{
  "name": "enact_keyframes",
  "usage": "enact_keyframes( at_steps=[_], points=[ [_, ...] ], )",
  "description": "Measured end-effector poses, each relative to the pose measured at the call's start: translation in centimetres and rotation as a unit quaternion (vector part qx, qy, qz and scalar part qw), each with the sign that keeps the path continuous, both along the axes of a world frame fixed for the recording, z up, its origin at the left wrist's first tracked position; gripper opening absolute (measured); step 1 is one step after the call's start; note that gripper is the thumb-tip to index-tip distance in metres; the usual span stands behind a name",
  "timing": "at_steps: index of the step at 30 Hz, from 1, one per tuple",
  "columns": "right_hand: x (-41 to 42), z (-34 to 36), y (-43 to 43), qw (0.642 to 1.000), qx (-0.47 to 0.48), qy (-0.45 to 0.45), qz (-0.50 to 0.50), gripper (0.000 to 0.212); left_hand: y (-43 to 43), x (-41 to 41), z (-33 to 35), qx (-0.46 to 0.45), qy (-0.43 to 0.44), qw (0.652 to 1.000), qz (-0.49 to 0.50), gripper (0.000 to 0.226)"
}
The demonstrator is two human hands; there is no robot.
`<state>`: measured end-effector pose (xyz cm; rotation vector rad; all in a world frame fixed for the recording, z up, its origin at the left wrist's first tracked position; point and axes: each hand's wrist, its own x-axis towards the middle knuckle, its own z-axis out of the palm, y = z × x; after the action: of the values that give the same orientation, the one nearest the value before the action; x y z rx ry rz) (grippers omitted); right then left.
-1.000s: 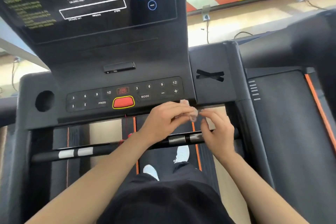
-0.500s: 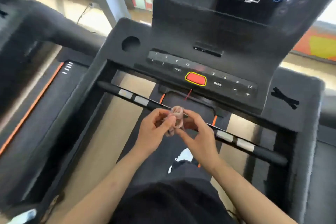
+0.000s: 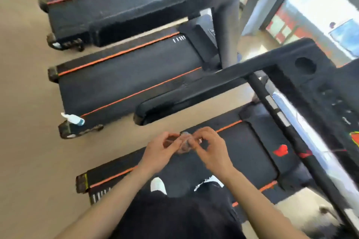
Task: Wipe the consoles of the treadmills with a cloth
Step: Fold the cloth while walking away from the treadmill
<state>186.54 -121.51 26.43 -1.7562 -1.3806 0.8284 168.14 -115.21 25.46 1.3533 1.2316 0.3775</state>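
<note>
A small pale crumpled cloth [image 3: 184, 144] is pinched between both hands in front of me, over the belt of the treadmill I stand on. My left hand [image 3: 162, 151] grips its left side and my right hand [image 3: 210, 150] grips its right side. This treadmill's black console [image 3: 328, 91], with a round cup hole and a red stop button at the frame's edge, lies at the far right and is blurred. Both hands are well clear of it, down and to the left.
A second treadmill [image 3: 126, 81] lies to my left, with a spray bottle [image 3: 72, 118] on its rear corner. A third treadmill [image 3: 101, 6] is beyond it. A black side handrail [image 3: 184, 99] runs between me and the second one. Tan floor is at left.
My view has swung sharply to the left, away from the console toward the neighbouring treadmills. Both hands have come back from the console and still hold the cloth between them.
</note>
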Motion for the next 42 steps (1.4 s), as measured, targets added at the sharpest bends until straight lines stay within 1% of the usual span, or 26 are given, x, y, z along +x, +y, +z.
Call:
enact_keyframes(
  at_steps=[2, 5, 7, 9, 11, 14, 15, 16, 17, 20, 22, 24, 26, 28, 30, 32, 34, 35, 37, 39, 42],
  points=[
    [-3.4, 0.3, 2.0, 0.997, -0.038, 0.007, 0.06, 0.011, 0.3, -3.8, 0.6, 0.033, 0.012, 0.998, 0.048, 0.018],
    [-8.1, 0.6, 4.7, 0.985, -0.066, 0.02, 0.156, 0.013, -0.1, -9.3, 1.4, 0.053, -0.022, 0.996, 0.066, 0.036],
    [-10.6, 0.6, 6.2, 0.973, -0.075, 0.037, 0.213, 0.008, -0.9, -12.1, 1.7, 0.069, -0.005, 0.996, 0.064, 0.042],
    [-13.0, 0.4, 7.8, 0.959, -0.081, 0.047, 0.268, 0.005, -1.9, -14.3, 1.5, 0.082, 0.02, 0.991, 0.105, 0.048],
    [-15.2, 0.2, 9.1, 0.94, -0.088, 0.048, 0.326, 0.007, -3.0, -16.1, 1.2, 0.081, 0.054, 0.981, 0.17, 0.043],
    [-18.7, -0.1, 10.7, 0.902, -0.087, 0.039, 0.422, 0.017, -5.3, -19.1, 0.3, 0.067, 0.091, 0.953, 0.281, 0.013],
    [-19.9, -0.2, 11.2, 0.886, -0.085, 0.028, 0.455, 0.023, -6.2, -20.0, 0.2, 0.062, 0.106, 0.941, 0.315, 0.013],
    [-20.8, -0.5, 11.6, 0.871, -0.083, 0.018, 0.484, 0.028, -7.0, -20.8, -0.1, 0.055, 0.115, 0.93, 0.344, 0.017],
    [-22.1, -1.1, 11.9, 0.853, -0.084, 0.005, 0.516, 0.028, -8.1, -21.6, -0.2, 0.048, 0.13, 0.917, 0.374, 0.019],
    [-26.0, -3.2, 12.0, 0.805, -0.063, -0.037, 0.588, 0.019, -11.5, -23.9, -1.0, 0.055, 0.166, 0.889, 0.423, 0.018],
    [-28.7, -4.3, 11.6, 0.777, -0.042, -0.061, 0.626, 0.019, -13.3, -25.3, -1.2, 0.034, 0.163, 0.867, 0.469, 0.016],
    [-32.1, -5.1, 10.8, 0.75, -0.031, -0.079, 0.656, 0.018, -15.0, -27.1, -1.3, 0.023, 0.154, 0.839, 0.522, 0.016],
    [-35.4, -5.8, 10.0, 0.722, -0.042, -0.11, 0.682, 0.013, -16.5, -29.3, -1.5, 0.023, 0.143, 0.816, 0.56, 0.013],
    [-39.2, -6.8, 9.0, 0.699, -0.064, -0.126, 0.701, 0.014, -18.6, -32.4, -2.2, 0.011, 0.13, 0.794, 0.593, 0.009],
    [-43.2, -7.8, 7.6, 0.681, -0.088, -0.138, 0.714, 0.016, -21.3, -36.0, -3.8, -0.019, 0.146, 0.787, 0.599, 0.007],
    [-47.2, -8.6, 6.4, 0.676, -0.107, -0.144, 0.715, 0.019, -24.1, -39.4, -5.5, -0.065, 0.15, 0.789, 0.593, 0.009],
    [-51.8, -8.8, 4.8, 0.675, -0.121, -0.149, 0.712, 0.022, -27.2, -43.1, -6.9, -0.093, 0.132, 0.799, 0.58, 0.019],
    [-54.4, -8.8, 4.2, 0.67, -0.12, -0.152, 0.716, 0.023, -28.5, -44.8, -7.5, -0.104, 0.127, 0.801, 0.576, 0.019],
    [-59.2, -8.5, 3.3, 0.658, -0.111, -0.151, 0.73, 0.021, -30.9, -48.2, -8.3, -0.106, 0.113, 0.799, 0.581, 0.006],
    [-64.1, -8.2, 2.5, 0.664, -0.098, -0.141, 0.728, 0.018, -32.7, -51.9, -9.0, -0.093, 0.094, 0.781, 0.611, 0.007],
    [-70.8, -7.8, 2.4, 0.698, -0.085, -0.116, 0.701, 0.017, -33.5, -58.5, -9.0, -0.047, 0.103, 0.739, 0.664, 0.016]
  ],
)
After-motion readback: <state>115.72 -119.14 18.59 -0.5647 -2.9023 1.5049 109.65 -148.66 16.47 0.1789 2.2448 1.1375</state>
